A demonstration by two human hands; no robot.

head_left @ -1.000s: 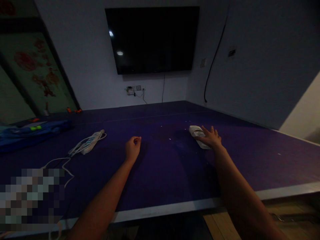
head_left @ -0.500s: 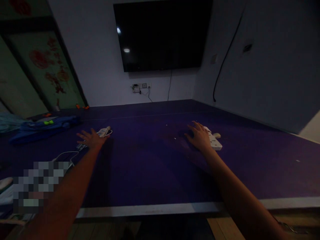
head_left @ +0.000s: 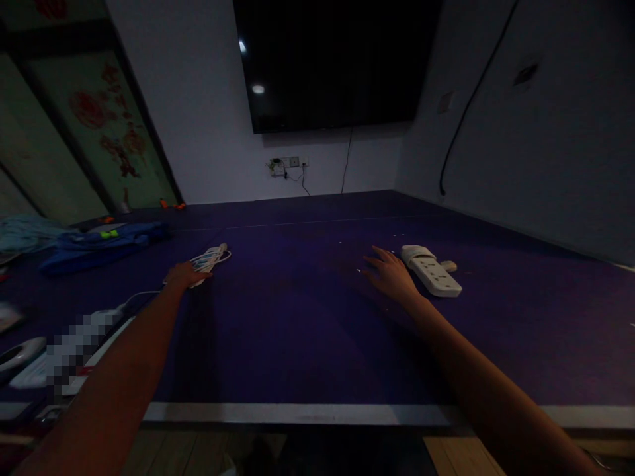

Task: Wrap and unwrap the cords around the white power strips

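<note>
My left hand (head_left: 182, 274) has come down over a white power strip (head_left: 201, 281) with its cord wound round it, at the left of the purple surface. The thumb lies along the strip's near side, and the other fingers are partly hidden behind the hand. My right hand (head_left: 391, 274) is open, fingers stretched forward, just left of another white power strip (head_left: 436, 277). That strip lies with its sockets up, a cord wrapped about its far end and a plug (head_left: 449, 266) at its right side. I see a gap between hand and strip.
Blue cloth (head_left: 109, 244) lies at the far left. Nearer, several white items and a cable (head_left: 141, 295) sit beside my left forearm. White scraps (head_left: 358, 270) dot the purple surface (head_left: 288, 330). A television (head_left: 337, 66) hangs on the back wall.
My left hand, spread above the corded power strip before, has lowered and closed round it. My right hand has moved off the other strip, which now shows fully. The view has shifted slightly.
</note>
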